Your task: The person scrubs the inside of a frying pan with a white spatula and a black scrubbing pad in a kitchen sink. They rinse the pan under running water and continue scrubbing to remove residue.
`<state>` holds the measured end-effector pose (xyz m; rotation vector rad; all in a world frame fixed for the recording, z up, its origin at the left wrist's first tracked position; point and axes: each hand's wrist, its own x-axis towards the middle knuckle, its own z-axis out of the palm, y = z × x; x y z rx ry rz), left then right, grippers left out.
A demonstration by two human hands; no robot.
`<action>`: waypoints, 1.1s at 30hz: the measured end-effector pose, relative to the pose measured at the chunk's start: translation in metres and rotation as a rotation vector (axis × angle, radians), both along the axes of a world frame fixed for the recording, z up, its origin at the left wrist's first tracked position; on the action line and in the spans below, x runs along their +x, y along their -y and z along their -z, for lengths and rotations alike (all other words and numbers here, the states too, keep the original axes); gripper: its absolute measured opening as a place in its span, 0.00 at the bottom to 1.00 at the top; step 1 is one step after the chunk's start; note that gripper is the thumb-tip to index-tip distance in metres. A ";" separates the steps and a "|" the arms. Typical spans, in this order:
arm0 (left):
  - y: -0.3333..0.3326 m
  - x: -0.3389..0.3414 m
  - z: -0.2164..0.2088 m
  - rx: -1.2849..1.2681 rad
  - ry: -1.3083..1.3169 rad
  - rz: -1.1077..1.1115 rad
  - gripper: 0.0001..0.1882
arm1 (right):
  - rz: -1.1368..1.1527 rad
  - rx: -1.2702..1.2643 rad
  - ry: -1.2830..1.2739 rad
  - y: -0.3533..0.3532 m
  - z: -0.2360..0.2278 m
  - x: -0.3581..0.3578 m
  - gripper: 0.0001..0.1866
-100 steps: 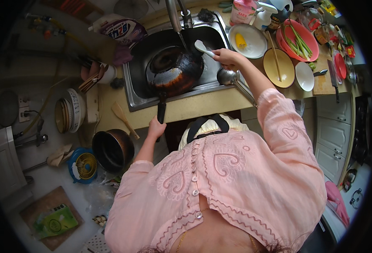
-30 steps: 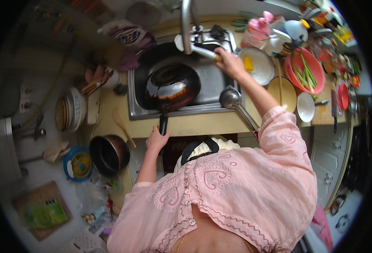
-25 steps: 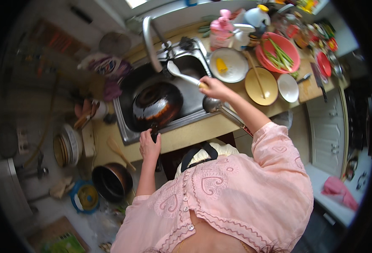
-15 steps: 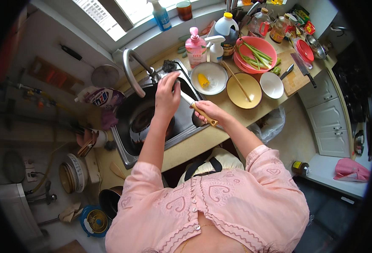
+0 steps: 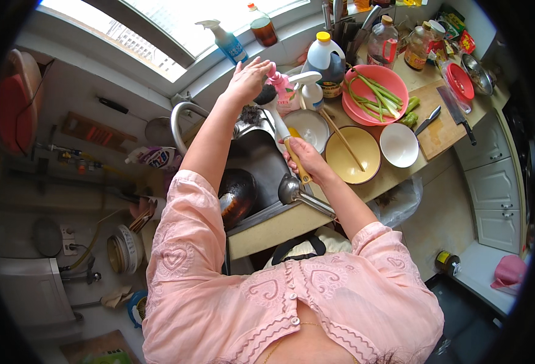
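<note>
My right hand (image 5: 302, 156) is closed round the wooden handle of a dish brush (image 5: 279, 124), which has a white neck and a dark round head pointing up at the pump bottle. My left hand (image 5: 249, 80) reaches out with its fingers stretched beside the pink pump top of a soap bottle (image 5: 287, 97); whether they touch is hard to tell. The dark brush head sits just below that hand. Under my arms lies the steel sink (image 5: 258, 155) with a dark, round-bottomed pan (image 5: 238, 191) in it. A steel ladle (image 5: 290, 189) rests at the sink's near right edge.
Right of the sink stand a white bowl (image 5: 311, 128), a yellow bowl with chopsticks (image 5: 353, 164) and a small white bowl (image 5: 399, 145). Beyond are a pink basin (image 5: 394, 82) with green stalks and a cutting board (image 5: 446, 136) with knives. The faucet (image 5: 176, 124) arches at left.
My left hand has left the brush head and moved up to the pump bottle. The brush head, hidden before, now shows. The view has shifted, bringing the ladle into clear sight.
</note>
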<state>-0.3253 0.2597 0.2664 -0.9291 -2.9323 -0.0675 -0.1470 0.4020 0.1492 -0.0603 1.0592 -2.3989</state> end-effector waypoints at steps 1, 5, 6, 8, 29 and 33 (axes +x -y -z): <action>-0.001 0.001 0.002 0.001 0.005 -0.016 0.23 | 0.002 0.010 -0.007 -0.001 -0.002 -0.001 0.20; -0.004 0.001 0.003 -0.024 -0.010 -0.046 0.24 | 0.000 0.023 -0.016 -0.007 0.001 -0.001 0.21; -0.004 0.000 0.002 -0.053 -0.013 -0.052 0.24 | 0.001 0.020 -0.014 -0.007 0.001 -0.002 0.21; -0.011 0.000 -0.002 -0.063 -0.022 -0.053 0.24 | 0.010 0.020 -0.014 -0.010 0.001 -0.004 0.20; -0.005 0.003 0.011 -0.007 -0.090 -0.061 0.27 | 0.009 0.091 -0.031 -0.023 0.006 -0.012 0.18; 0.008 0.052 0.040 0.429 -0.330 -0.020 0.27 | 0.034 0.154 -0.055 -0.027 0.006 -0.008 0.18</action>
